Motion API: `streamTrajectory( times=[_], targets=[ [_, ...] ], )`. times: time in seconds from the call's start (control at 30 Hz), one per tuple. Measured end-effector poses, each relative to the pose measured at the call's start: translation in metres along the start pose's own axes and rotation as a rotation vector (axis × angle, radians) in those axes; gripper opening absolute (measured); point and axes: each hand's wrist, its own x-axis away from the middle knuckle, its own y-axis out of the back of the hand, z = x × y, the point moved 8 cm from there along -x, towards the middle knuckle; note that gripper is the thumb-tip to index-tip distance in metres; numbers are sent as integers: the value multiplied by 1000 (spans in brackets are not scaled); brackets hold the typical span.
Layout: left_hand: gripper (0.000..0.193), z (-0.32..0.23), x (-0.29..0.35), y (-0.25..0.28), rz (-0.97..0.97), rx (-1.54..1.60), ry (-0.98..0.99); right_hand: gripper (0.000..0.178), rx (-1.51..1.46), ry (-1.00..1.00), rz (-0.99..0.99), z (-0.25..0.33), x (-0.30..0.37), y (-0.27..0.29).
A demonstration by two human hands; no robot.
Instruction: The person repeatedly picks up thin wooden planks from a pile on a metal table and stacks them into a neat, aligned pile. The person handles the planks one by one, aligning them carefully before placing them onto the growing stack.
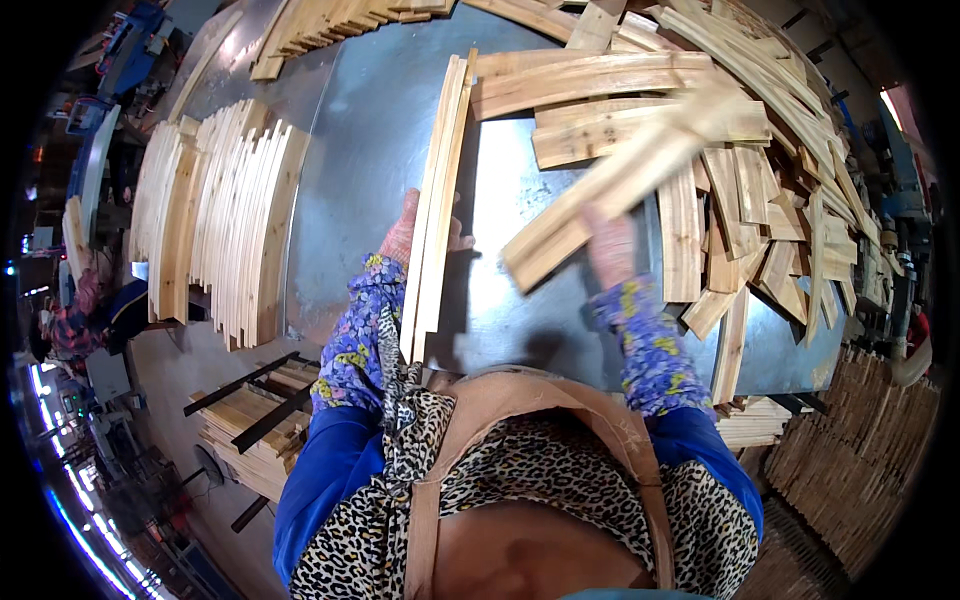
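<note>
My left hand (402, 232) is closed around a few narrow wooden strips (437, 200), held together on edge over the metal table (365, 130). Its fingertips show on the strips' right side. To the right, my right hand (611, 250) grips a wooden board (590, 200) near its lower part. That board slants up to the right, and its far end is smeared by motion. Beyond it lie curved, loose boards (600, 80), partly covered by the moving one.
A big jumbled heap of boards (740, 200) covers the table's right side. Upright strips stand in a neat row (235, 220) on the left. More strips (340, 25) lie at the far edge. Stacked wood (245, 430) sits below left, and another person (85, 310) is at far left.
</note>
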Motion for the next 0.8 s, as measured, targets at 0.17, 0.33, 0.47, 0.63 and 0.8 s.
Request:
streamTrajectory(
  times=[0.17, 0.33, 0.47, 0.63, 0.8],
  targets=[
    [73, 25, 17, 28, -299, 139, 31, 67, 498, -35, 575, 6, 72, -170],
    [87, -39, 80, 54, -382, -196, -120, 27, 824, 763, 50, 5, -35, -107],
    [101, -145, 163, 63, -661, -1252, -95, 50, -343, -342, -289, -55, -140, 12],
    [103, -192, 235, 132, -1197, -1987, 208, 51, -506, -324, -193, -48, -168, -11],
    [105, -181, 248, 185, -1242, -1843, 201, 39, -541, -357, 1, -31, -31, -163]
  ],
)
